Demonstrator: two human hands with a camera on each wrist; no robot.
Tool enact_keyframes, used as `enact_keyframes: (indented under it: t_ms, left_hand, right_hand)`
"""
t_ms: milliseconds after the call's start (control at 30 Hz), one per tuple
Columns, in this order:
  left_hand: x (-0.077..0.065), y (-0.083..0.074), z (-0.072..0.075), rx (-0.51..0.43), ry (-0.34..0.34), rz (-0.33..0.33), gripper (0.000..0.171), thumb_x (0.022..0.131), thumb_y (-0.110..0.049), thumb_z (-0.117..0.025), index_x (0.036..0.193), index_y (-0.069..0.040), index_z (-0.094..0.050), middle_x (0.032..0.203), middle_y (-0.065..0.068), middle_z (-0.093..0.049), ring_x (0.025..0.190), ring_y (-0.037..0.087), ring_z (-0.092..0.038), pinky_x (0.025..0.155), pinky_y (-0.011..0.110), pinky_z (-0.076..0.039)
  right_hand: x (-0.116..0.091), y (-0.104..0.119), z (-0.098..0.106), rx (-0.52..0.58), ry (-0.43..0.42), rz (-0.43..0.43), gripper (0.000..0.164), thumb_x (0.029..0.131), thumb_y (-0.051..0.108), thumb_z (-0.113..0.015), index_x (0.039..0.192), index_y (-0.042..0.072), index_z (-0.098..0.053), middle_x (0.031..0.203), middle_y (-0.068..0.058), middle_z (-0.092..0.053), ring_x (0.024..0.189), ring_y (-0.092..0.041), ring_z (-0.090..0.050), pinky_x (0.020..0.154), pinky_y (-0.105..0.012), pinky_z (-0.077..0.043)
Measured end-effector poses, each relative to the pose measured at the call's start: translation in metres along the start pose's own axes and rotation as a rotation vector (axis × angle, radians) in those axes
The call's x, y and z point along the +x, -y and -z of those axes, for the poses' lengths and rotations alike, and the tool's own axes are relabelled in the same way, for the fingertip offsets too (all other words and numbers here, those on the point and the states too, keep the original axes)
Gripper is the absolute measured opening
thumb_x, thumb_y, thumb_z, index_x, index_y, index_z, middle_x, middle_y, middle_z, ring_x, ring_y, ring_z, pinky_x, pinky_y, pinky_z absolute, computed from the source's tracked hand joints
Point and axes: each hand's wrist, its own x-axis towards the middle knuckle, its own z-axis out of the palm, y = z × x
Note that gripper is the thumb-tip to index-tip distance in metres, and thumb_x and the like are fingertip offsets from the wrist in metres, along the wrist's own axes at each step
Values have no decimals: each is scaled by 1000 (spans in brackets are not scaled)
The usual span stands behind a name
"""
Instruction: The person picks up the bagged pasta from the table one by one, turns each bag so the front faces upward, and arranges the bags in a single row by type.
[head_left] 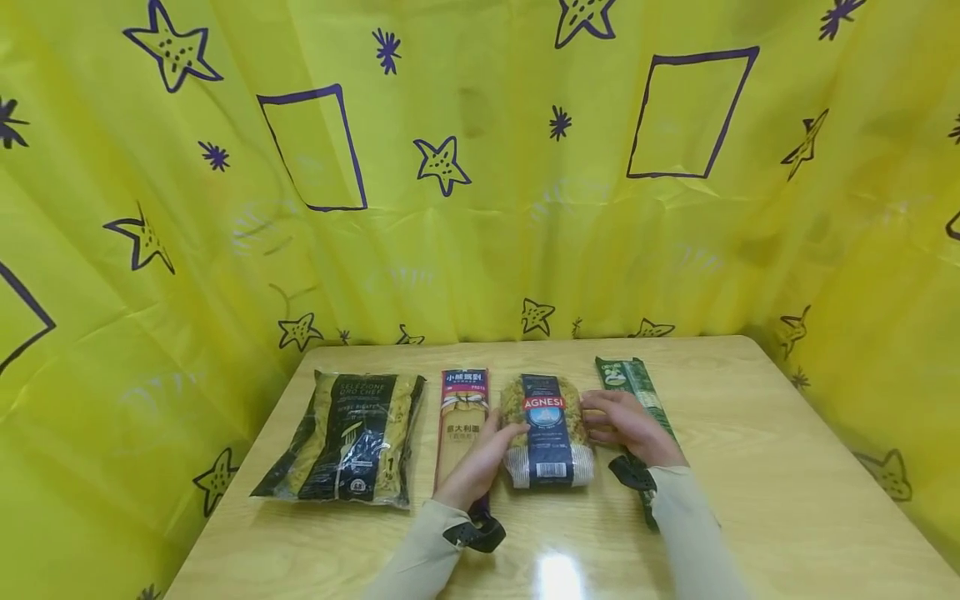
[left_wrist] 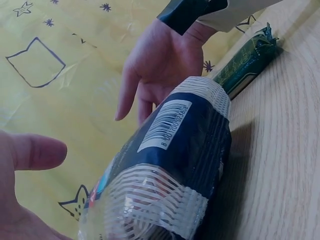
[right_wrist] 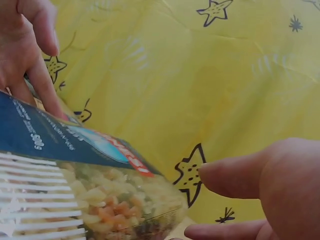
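Observation:
In the head view a bag of pasta (head_left: pixel 549 429) with a dark blue label reading AGNESI lies on the table. My left hand (head_left: pixel 480 462) is along its left side, the thumb stretched toward the label. At the right side is my right hand (head_left: pixel 628 425), fingers toward the bag's edge. Both wrist views show thumbs held off the bag, and neither hand is curled round it; whether hidden fingers touch it I cannot tell. The left wrist view shows the barcode end of the pasta bag (left_wrist: pixel 167 125); coloured pasta shows through the bag (right_wrist: pixel 117 205) in the right wrist view.
A large black-labelled pasta bag (head_left: pixel 352 437) lies at the left. Beside my left hand is a pink and purple spaghetti pack (head_left: pixel 461 417), partly covered by it. A narrow green pack (head_left: pixel 651 396) lies under my right arm. Yellow curtains (head_left: pixel 480 250) enclose the wooden table (head_left: pixel 780 467).

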Motion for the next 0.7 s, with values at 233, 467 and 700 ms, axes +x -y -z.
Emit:
enact_keyframes:
  t_ms: [233,467,700]
  left_hand:
    - [-4,-4,-1,51,-21,-5,90,99,-31,-61,165,1,-8,171,30,-6,157,51,-13,127,68,-9]
    - [-4,-19,-8,66,-81,-83,80,100,-27,-62,164,-2,-21,170,27,-18,156,51,-19,125,69,-19]
    - [-6,-31,-42,57,-21,-206,65,102,-24,-59,159,-1,-36,165,23,-36,151,46,-35,125,63,-28]
  right_hand:
    - [-11,2,14,-97,-50,53,73,111,39,-45,160,-9,-22,161,-32,-37,146,-44,-46,114,-46,-51]
    - [-20,6,31,-136,-115,86,68,111,34,-45,158,-10,-25,161,-35,-34,146,-47,-42,118,-51,-45]
    - [-34,0,54,-232,-210,50,70,111,39,-40,157,-12,-27,163,-35,-26,148,-48,-32,122,-60,-33]
